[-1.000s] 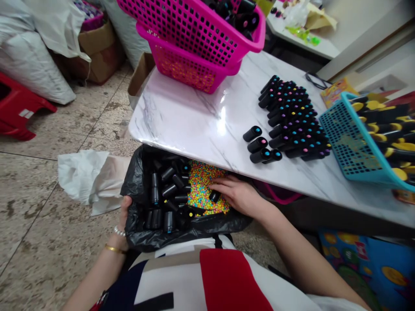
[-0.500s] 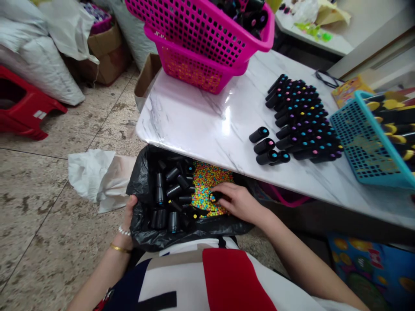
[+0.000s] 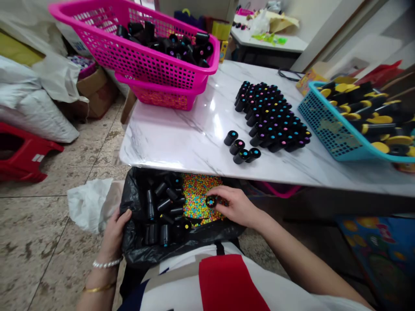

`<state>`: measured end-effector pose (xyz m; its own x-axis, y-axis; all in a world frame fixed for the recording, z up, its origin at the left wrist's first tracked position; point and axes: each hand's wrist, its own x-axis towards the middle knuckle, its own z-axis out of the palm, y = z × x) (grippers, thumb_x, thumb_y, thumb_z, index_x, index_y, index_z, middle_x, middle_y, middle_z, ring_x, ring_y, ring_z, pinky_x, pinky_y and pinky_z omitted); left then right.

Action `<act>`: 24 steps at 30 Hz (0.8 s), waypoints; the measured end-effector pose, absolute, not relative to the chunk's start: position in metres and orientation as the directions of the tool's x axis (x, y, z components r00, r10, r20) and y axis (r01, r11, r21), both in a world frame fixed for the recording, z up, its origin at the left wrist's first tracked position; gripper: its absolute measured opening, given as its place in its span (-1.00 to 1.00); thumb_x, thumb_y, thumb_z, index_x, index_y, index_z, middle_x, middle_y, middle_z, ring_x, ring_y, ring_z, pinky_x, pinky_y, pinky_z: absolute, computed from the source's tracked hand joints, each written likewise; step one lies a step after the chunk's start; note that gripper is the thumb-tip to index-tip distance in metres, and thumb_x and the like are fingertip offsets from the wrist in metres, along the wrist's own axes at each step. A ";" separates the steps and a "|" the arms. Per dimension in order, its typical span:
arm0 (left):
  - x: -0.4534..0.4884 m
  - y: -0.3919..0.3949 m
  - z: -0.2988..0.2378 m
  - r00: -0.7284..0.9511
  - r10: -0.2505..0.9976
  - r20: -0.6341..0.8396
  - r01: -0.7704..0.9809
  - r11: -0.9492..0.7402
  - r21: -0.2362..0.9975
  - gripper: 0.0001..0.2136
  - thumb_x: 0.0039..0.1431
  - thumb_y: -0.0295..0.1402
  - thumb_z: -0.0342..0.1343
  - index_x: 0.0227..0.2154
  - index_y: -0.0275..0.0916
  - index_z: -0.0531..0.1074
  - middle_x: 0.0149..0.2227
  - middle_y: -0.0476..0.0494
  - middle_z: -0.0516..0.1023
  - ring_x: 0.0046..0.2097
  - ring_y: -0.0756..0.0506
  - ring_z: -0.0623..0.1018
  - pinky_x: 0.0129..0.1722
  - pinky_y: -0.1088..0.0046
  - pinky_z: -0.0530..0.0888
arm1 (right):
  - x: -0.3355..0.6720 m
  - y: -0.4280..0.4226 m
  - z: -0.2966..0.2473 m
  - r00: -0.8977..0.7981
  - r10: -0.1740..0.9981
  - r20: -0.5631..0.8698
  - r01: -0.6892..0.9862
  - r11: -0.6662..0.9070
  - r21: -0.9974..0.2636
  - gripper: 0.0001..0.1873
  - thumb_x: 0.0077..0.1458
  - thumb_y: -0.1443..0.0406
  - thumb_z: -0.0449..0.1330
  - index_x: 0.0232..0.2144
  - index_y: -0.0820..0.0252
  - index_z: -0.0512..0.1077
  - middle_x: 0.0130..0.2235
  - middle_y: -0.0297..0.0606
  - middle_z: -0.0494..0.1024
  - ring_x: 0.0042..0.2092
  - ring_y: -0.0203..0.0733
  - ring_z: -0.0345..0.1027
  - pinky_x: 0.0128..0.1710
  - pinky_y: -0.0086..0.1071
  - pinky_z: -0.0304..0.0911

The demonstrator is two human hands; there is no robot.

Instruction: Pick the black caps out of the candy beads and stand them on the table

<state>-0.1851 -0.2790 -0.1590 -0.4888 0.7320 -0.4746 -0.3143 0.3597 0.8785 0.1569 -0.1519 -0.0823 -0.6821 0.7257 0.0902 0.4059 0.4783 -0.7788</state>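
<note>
On my lap is a container lined with a black plastic bag. My left hand grips its left rim, fingers outside and thumb on top. Inside, many small colourful beads fill the right part, and black plastic cylinders lie jumbled in the left part. Just over the beads, my right hand pinches a small black cylinder between thumb and fingers. Its round end faces up, with coloured spots in it. On the table above stand several black cylinders with coloured dots on top.
A dense block of dotted black cylinders stands on the marble-patterned table. At right is a blue basket of black and yellow pieces. Stacked pink baskets stand at back left. A red stool is on the floor.
The cylinder in my right hand has turned from lying among the beads to showing its spotted end upward. My left hand shows more fully on the rim. The camera view has shifted.
</note>
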 end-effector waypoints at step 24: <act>-0.182 -0.272 -0.111 -0.664 0.629 0.403 0.525 0.008 0.851 -0.69 0.16 -0.31 0.22 -0.04 -0.24 0.52 -0.06 -0.24 0.56 -0.06 -0.19 0.57 0.06 0.12 0.47 | 0.161 -0.142 -0.094 -0.713 0.700 -0.040 0.463 0.426 -0.777 -0.64 0.04 0.48 0.22 -0.10 0.15 0.49 -0.18 -0.27 0.54 -0.23 -0.26 0.44 -0.21 -0.40 0.37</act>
<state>-0.1820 -0.2722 -0.1106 -0.6641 0.6295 0.4034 0.5247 0.0079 0.8513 0.1613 -0.1419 -0.0939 -0.7126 0.7005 -0.0404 0.4627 0.4259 -0.7775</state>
